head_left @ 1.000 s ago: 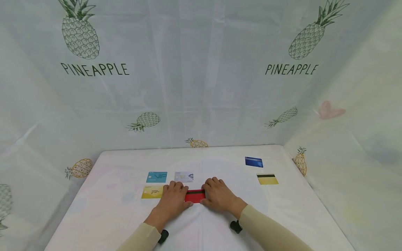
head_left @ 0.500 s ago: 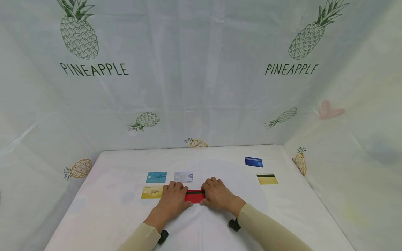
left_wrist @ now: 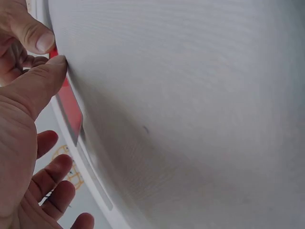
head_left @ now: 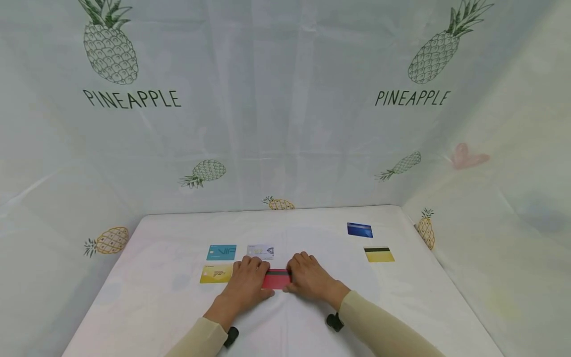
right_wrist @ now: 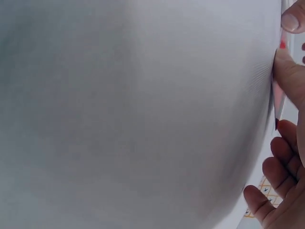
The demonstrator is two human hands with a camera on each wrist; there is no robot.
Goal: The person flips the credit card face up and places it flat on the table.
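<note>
A red card with a dark stripe along its far edge lies between my two hands in the middle of the table, its long side facing me. My left hand holds its left end, thumb at the near edge and fingertips at the far edge. At the right end, my right hand grips it the same way. In the left wrist view my left thumb rests at the edge of the card, which reflects light. Only a thin slice of the card shows in the right wrist view, beside my right thumb.
Left of the hands are a teal VIP card, a silver card and a gold card. To the right lie a blue card and a striped gold card. A pineapple-print curtain hangs behind the white table.
The red card's face has turned lighter and pinker, as if tilted slightly into the light. Both hands stay nearly in place at its ends.
</note>
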